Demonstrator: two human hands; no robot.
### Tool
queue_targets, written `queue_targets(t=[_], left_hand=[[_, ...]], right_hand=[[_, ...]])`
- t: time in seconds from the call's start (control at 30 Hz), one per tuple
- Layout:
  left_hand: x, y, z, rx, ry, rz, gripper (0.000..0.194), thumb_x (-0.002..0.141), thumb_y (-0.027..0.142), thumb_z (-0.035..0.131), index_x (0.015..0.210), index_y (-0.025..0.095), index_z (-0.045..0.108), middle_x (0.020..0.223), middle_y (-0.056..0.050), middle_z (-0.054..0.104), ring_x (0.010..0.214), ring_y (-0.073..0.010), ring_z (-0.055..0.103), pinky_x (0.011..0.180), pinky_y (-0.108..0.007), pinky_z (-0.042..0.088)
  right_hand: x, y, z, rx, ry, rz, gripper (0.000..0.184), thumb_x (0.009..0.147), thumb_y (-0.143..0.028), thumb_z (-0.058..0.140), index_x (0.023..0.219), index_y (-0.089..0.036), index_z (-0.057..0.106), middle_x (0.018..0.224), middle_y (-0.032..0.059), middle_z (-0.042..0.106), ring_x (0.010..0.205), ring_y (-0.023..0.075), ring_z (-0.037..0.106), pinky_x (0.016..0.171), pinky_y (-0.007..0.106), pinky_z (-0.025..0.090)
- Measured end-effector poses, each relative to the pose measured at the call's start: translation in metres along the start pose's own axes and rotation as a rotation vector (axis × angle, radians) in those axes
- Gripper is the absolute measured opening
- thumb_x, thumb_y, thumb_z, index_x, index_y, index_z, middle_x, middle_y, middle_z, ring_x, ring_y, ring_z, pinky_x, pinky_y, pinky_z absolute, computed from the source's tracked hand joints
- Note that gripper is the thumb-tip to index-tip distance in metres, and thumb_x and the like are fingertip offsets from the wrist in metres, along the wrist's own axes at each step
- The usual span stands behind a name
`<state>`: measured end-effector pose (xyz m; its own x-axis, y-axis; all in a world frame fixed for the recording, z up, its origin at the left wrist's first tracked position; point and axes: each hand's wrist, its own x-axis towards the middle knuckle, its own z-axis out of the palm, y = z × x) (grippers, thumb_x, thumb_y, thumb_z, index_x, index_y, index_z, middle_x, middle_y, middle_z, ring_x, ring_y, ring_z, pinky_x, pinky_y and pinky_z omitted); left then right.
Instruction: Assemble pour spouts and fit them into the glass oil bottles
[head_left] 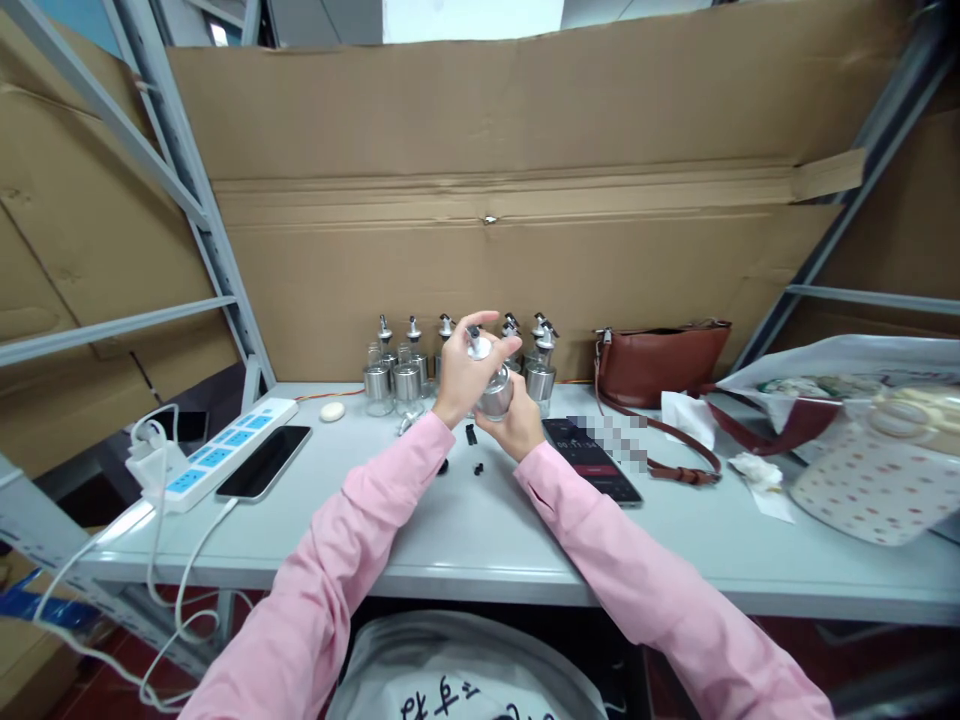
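Observation:
In front of me, a small glass bottle [496,396] with a silver metal band is held up in my right hand [519,425], fingers wrapped round its body. Just above it, my left hand [466,378] grips a silver pour spout [478,346] with a black tip. My fingers hide whether the spout touches the bottle's neck. Behind my hands stand several similar bottles; one with a spout [541,378] is on the right, and one without [377,385] is on the left. Small black parts [471,434] lie on the table below my hands.
A phone [264,464] and a white power strip [225,455] lie left on the white table [480,545]. A dark phone [596,465], brown handbag [660,365], crumpled tissue [757,470] and dotted bag [862,490] occupy the right. Cardboard [420,260] walls the back.

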<state>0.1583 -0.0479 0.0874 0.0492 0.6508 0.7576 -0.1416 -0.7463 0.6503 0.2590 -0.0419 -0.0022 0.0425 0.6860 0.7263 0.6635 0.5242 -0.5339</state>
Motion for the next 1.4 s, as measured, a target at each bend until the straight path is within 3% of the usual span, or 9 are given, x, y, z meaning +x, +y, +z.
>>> queue_targets(t=[0.3, 0.37, 0.47, 0.6, 0.73, 0.93, 1.07, 1.27, 1.4], left_hand=[[0.014, 0.015, -0.032, -0.177, -0.618, -0.143, 0.035, 0.069, 0.041, 0.07, 0.09, 0.016, 0.06, 0.051, 0.006, 0.047, 0.048, -0.0085, 0.051, 0.053, -0.024, 0.044], [0.02, 0.018, -0.037, -0.215, -0.55, -0.129, 0.034, 0.074, 0.044, 0.065, 0.092, 0.017, 0.058, 0.05, 0.007, 0.042, 0.049, -0.0094, 0.053, 0.056, -0.026, 0.047], [0.03, 0.026, -0.05, -0.194, -0.307, -0.054, 0.027, 0.081, 0.04, 0.059, 0.095, 0.018, 0.053, 0.055, 0.007, 0.042, 0.055, -0.0085, 0.056, 0.065, -0.026, 0.049], [0.035, 0.033, -0.069, 0.194, -0.483, -0.095, 0.031, 0.07, 0.028, 0.071, 0.092, 0.016, 0.054, 0.061, 0.005, 0.054, 0.053, -0.0081, 0.056, 0.056, -0.021, 0.044], [0.031, 0.024, -0.068, 0.427, -0.583, -0.084, 0.034, 0.069, 0.028, 0.07, 0.098, 0.019, 0.053, 0.063, 0.006, 0.054, 0.051, -0.0077, 0.053, 0.054, -0.021, 0.041], [0.03, 0.016, -0.059, 0.376, -0.563, 0.014, 0.037, 0.072, 0.026, 0.067, 0.105, 0.018, 0.052, 0.083, 0.0, 0.063, 0.078, -0.013, 0.06, 0.073, -0.026, 0.044], [0.031, 0.014, -0.061, 0.348, -0.523, 0.044, 0.026, 0.071, 0.025, 0.068, 0.091, 0.015, 0.054, 0.082, -0.001, 0.063, 0.075, -0.0118, 0.059, 0.07, -0.024, 0.045], [0.039, -0.004, -0.07, 0.467, -0.343, 0.088, 0.02, 0.072, 0.022, 0.067, 0.084, 0.015, 0.054, 0.08, 0.0, 0.063, 0.074, -0.0118, 0.058, 0.071, -0.025, 0.045], [0.04, -0.024, -0.075, 0.608, -0.247, 0.076, 0.017, 0.07, 0.017, 0.067, 0.081, 0.016, 0.054, 0.078, 0.001, 0.063, 0.072, -0.0121, 0.058, 0.07, -0.025, 0.043]], right_hand=[[0.003, -0.001, -0.005, 0.133, -0.105, -0.067, 0.061, 0.064, -0.036, 0.067, 0.115, -0.023, 0.036, 0.11, 0.0083, 0.058, 0.095, 0.0261, 0.059, 0.083, 0.04, 0.047], [0.0, -0.003, -0.004, 0.185, -0.162, -0.068, 0.062, 0.061, -0.035, 0.069, 0.113, -0.021, 0.037, 0.104, 0.0072, 0.06, 0.09, 0.0242, 0.059, 0.082, 0.038, 0.047], [-0.003, -0.006, 0.0, 0.259, -0.177, -0.016, 0.064, 0.06, -0.036, 0.071, 0.112, -0.019, 0.037, 0.1, 0.0067, 0.06, 0.088, 0.0223, 0.058, 0.083, 0.037, 0.046], [-0.001, -0.008, 0.004, 0.339, -0.086, 0.056, 0.063, 0.066, -0.042, 0.067, 0.114, -0.016, 0.035, 0.103, 0.0094, 0.058, 0.092, 0.0226, 0.056, 0.084, 0.038, 0.045], [-0.002, -0.008, 0.005, 0.359, -0.089, 0.034, 0.065, 0.068, -0.045, 0.066, 0.117, -0.015, 0.034, 0.108, 0.0123, 0.057, 0.095, 0.0239, 0.055, 0.085, 0.039, 0.044], [-0.005, -0.008, 0.01, 0.376, -0.14, 0.017, 0.069, 0.072, -0.049, 0.061, 0.122, -0.013, 0.031, 0.111, 0.0153, 0.057, 0.093, 0.0246, 0.057, 0.083, 0.04, 0.046], [-0.004, -0.008, 0.012, 0.363, -0.162, 0.016, 0.07, 0.074, -0.051, 0.057, 0.126, -0.013, 0.03, 0.112, 0.0161, 0.057, 0.096, 0.0259, 0.057, 0.087, 0.043, 0.045], [0.001, -0.005, 0.005, 0.308, 0.01, -0.021, 0.055, 0.083, -0.045, 0.048, 0.128, -0.017, 0.031, 0.125, 0.0164, 0.049, 0.118, 0.0241, 0.047, 0.098, 0.045, 0.039], [0.004, 0.002, 0.001, 0.258, 0.126, -0.011, 0.048, 0.085, -0.042, 0.045, 0.124, -0.018, 0.035, 0.125, 0.0162, 0.047, 0.118, 0.0233, 0.046, 0.098, 0.045, 0.038]])
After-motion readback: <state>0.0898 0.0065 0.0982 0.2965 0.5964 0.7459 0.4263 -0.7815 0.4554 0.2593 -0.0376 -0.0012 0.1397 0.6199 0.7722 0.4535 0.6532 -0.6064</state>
